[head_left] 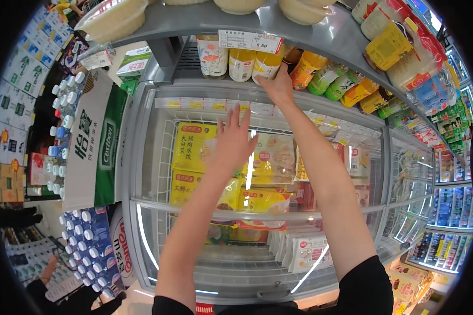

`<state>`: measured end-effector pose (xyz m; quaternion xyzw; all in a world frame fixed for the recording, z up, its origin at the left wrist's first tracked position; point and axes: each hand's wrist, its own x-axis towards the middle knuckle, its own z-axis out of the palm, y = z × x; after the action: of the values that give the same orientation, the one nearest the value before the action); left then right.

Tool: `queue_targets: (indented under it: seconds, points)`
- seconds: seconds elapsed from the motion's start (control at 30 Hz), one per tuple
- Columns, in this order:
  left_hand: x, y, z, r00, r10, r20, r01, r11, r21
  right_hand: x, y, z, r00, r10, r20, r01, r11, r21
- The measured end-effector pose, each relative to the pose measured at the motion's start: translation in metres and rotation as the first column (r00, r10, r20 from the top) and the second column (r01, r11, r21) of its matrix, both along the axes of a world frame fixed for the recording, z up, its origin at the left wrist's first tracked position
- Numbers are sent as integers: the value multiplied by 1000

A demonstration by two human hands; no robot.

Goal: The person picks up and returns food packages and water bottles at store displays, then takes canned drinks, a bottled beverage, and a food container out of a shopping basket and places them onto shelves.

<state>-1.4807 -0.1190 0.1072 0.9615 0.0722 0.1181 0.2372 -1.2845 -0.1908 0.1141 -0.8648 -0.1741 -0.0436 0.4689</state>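
Note:
My right hand (pixel 279 85) reaches up to the shelf above the freezer, its thumb across the front of a yellow-and-white bottle (pixel 266 65) and its fingers at the bottle's right side, partly hidden. A similar yellow-and-white bottle (pixel 242 65) stands just left of it, beside a flower-patterned container (pixel 212 56). To the right is an orange drink bottle (pixel 308 69). My left hand (pixel 233 140) is open with spread fingers, holding nothing, over the freezer's glass top. Below it, yellow dumpling bags (pixel 191 144) lie in the chest freezer (pixel 137 210).
Above the bottles, a grey shelf (pixel 194 21) carries a price tag (pixel 249 42) and bowls. Green drink bottles (pixel 343 84) lie further right. Left of the freezer are a Cestbon carton (pixel 97 142) and blue water packs (pixel 92 249). Another person's hand (pixel 50 266) shows at lower left.

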Motion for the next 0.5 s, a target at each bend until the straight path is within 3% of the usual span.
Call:
queue_targets:
  seconds: [0.07,0.1,0.13,0.2,0.3,0.33,0.37,0.4,0.43,0.47,0.5]
  points:
    - [-43,-15,18,993,-33,-117,27,998,-50,0,0,5,997,49,-56,-49,999,-1]
    - [-62,-20,15,994,-65,-87,57,995,-86,1,-1,1,998,46,-45,-46,999,21]
    - [-86,-27,11,994,-96,-61,88,988,-130,-2,-5,-12,998,55,-28,-56,997,-48]
    - [-133,-39,20,979,-80,-189,8,935,-354,-30,-15,-7,1000,-6,5,7,982,-189]
    - [-210,-57,30,988,1,-154,-82,852,-517,-106,-49,-22,994,66,92,-63,997,-38]
    - [-237,-64,35,992,35,-122,-94,846,-525,-145,-64,-23,997,58,45,-58,998,-7]
    - [-267,-74,37,983,83,-164,-167,774,-611,-192,-87,-4,990,64,-128,-73,995,-61]
    - [-294,-81,38,970,126,-208,-236,690,-684,-225,-115,-34,979,154,-132,-150,988,44]
    - [-321,-87,34,969,130,-212,-242,687,-686,-263,-144,-36,903,202,-379,-179,979,93]
    - [-349,-93,29,949,171,-263,-308,663,-682,-307,-169,-24,861,208,-464,-134,973,187]
    - [-373,-98,27,926,209,-314,-372,636,-676,-343,-189,-5,986,149,-78,-153,987,-41]
